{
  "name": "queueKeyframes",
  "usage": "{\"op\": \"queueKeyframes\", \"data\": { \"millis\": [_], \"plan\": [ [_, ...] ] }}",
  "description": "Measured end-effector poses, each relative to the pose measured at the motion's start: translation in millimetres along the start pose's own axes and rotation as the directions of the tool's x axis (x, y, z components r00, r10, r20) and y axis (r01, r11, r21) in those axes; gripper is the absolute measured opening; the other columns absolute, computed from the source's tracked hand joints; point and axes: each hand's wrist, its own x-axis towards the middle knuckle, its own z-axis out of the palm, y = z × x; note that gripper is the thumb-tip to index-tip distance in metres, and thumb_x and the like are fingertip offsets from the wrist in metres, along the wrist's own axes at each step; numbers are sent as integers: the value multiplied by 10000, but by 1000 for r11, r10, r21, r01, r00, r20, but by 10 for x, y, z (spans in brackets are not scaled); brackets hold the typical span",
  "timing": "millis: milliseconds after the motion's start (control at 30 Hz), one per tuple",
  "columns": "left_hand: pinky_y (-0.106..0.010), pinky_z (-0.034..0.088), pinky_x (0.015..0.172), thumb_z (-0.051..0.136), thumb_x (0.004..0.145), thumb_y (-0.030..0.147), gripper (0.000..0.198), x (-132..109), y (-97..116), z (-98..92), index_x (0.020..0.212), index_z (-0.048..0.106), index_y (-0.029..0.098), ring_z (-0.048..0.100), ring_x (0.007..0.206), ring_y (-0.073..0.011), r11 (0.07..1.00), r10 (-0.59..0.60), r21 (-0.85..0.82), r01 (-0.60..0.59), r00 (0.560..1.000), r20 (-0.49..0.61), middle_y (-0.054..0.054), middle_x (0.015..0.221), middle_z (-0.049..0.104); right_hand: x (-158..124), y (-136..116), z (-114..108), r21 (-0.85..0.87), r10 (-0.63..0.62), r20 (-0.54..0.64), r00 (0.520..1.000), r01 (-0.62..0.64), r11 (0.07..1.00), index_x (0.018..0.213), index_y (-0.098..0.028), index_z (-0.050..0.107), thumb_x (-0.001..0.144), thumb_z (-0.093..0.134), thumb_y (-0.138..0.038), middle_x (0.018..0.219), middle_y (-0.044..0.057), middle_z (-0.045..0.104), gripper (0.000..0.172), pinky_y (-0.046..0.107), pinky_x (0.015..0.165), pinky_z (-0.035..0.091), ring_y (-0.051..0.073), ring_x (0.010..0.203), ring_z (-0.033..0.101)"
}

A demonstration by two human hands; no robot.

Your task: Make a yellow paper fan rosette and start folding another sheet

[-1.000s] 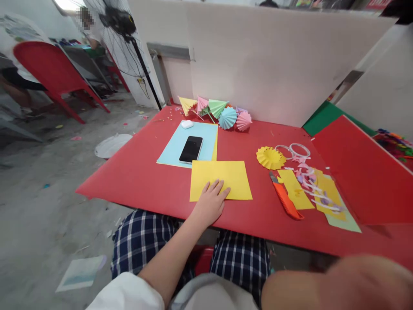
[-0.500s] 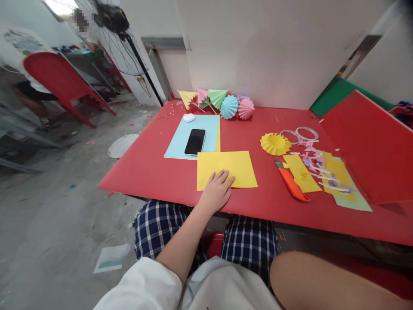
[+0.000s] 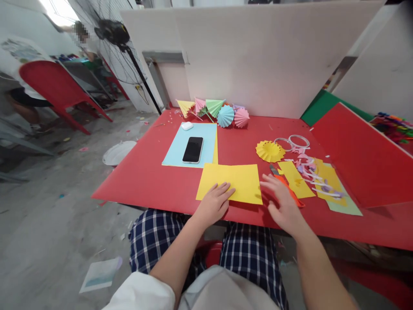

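A yellow paper sheet (image 3: 241, 183) lies near the front edge of the red table (image 3: 142, 181). My left hand (image 3: 214, 202) rests on its lower left part, fingers spread. Just past the sheet's right edge is my right hand (image 3: 282, 204), fingers apart and holding nothing. It partly covers an orange cutter (image 3: 295, 197). A pleated yellow paper disc (image 3: 270, 151) lies behind that hand, beside cut yellow pieces (image 3: 298, 183).
A phone (image 3: 193, 150) lies on light blue paper (image 3: 172, 150). Folded paper umbrellas (image 3: 226, 115) line the back. Two rings (image 3: 298, 141), paper scraps and a red board (image 3: 368, 159) are at right. Beyond are a fan (image 3: 112, 32) and people.
My right hand has come into view over the table, beside the yellow sheet. My left hand stays on the sheet, whose right side now sits slightly turned. The camera view has shifted.
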Motion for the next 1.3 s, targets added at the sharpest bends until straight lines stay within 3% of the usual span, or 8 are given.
{"op": "queueKeyframes", "data": {
  "millis": [67,167,500,767,967,1067,1133,1300],
  "plan": [
    [-438,249,1070,306,875,203,429,-58,59,-22,1278,449,223,338,1286,-214,999,21,24,-23,998,54,-84,1357,422,-11,124,99,-27,-20,130,991,24,999,1280,-285,425,738,407,-78,1356,33,425,580,489,1006,354,249,1317,264],
    [-448,245,1068,381,863,277,407,-124,143,-51,1259,469,241,324,1292,-236,997,66,42,-71,991,115,-82,1368,408,-32,305,228,-94,-61,162,985,77,993,1047,-269,626,745,418,-97,1317,36,478,405,539,1023,295,269,1329,225],
    [-499,296,995,404,857,426,437,70,-106,-102,1237,477,223,360,1243,-324,961,-83,271,58,993,79,-133,1341,427,384,314,57,119,6,374,928,-55,991,823,-260,637,794,479,-265,1028,24,656,161,454,1017,312,228,1168,472],
    [-356,466,801,408,850,223,308,376,-19,-364,1118,542,148,519,1056,-255,879,-74,469,-84,948,310,-117,1168,556,1164,275,175,143,80,612,787,-210,967,691,-200,510,759,529,-465,665,-22,553,275,254,574,363,141,646,518],
    [-258,460,576,394,776,41,245,645,-89,-672,777,621,133,602,690,-176,921,-92,372,-114,865,494,-61,759,622,1228,270,427,-13,98,536,839,-108,994,737,-204,546,775,527,-458,712,-1,557,258,252,575,333,145,673,501],
    [-303,486,605,373,819,95,246,587,-106,-613,792,616,121,607,736,-203,900,-163,435,16,939,303,-83,780,623,1176,267,487,-56,86,493,866,-67,996,847,-223,574,801,509,-445,781,18,597,235,268,616,362,166,747,527],
    [-357,494,745,359,850,137,251,509,-74,-479,883,608,123,588,909,-227,914,-45,405,-15,989,139,-106,907,627,1163,271,513,-70,72,484,872,-44,997,922,-237,575,815,499,-434,859,27,625,237,288,660,388,178,797,545],
    [-425,363,1001,379,865,202,250,349,44,-111,997,583,144,370,1250,-261,947,114,308,-96,993,-43,-125,1254,500,1168,276,557,-119,50,483,874,8,993,1059,-245,551,847,447,-434,992,38,638,303,327,743,431,192,877,566]
  ]
}}
